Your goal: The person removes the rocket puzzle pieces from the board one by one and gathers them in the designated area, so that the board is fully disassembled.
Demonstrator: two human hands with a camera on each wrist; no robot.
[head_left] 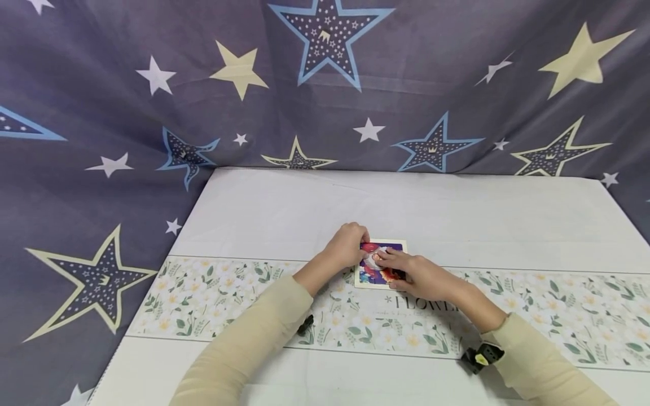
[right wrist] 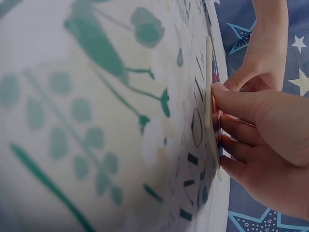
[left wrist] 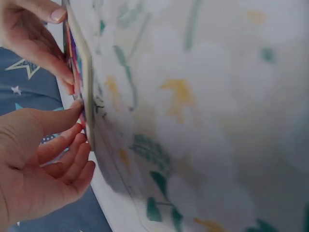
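A square picture board, cream-bordered with a purple, red and orange picture, lies flat on the tablecloth. My left hand holds it at the upper left corner, thumb on the picture's left side and fingers by the far edge. From the right, my right hand rests its fingertips on the picture and covers part of it. The left wrist view has the thumb and curled fingers of the left hand at the board's thin edge. In the right wrist view, the right hand touches the face with spread fingertips.
White cloth with a floral band and printed lettering covers the table. A dark star-patterned curtain hangs behind and on the left. A black wrist device sits below the right sleeve.
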